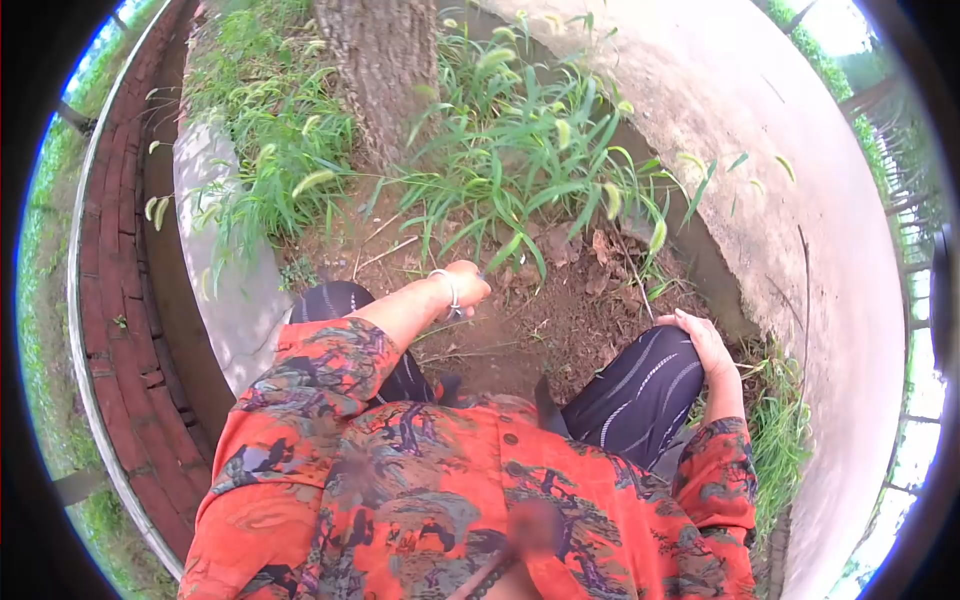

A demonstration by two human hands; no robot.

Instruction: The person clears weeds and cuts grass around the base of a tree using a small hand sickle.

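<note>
My left hand (463,288), with a pale bangle (452,290) at the wrist, is stretched out over the bare soil (510,335) in front of me. Its fingers look curled in, and whatever they may hold is hidden. Just beyond it grows a clump of green grass (500,180) with bristly seed heads. My right hand (703,345) lies over my right knee (645,385), fingers stretched flat along the dark trousers. A thin pale stem (640,290) ends close to those fingertips; whether they touch it cannot be told.
A tree trunk (380,75) rises ahead. Dry brown leaves (602,262) lie on the soil. A pale concrete surface (800,230) curves along the right, with a long thin twig (806,290) on it. To the left are a concrete edging (225,270) and red brick paving (112,300).
</note>
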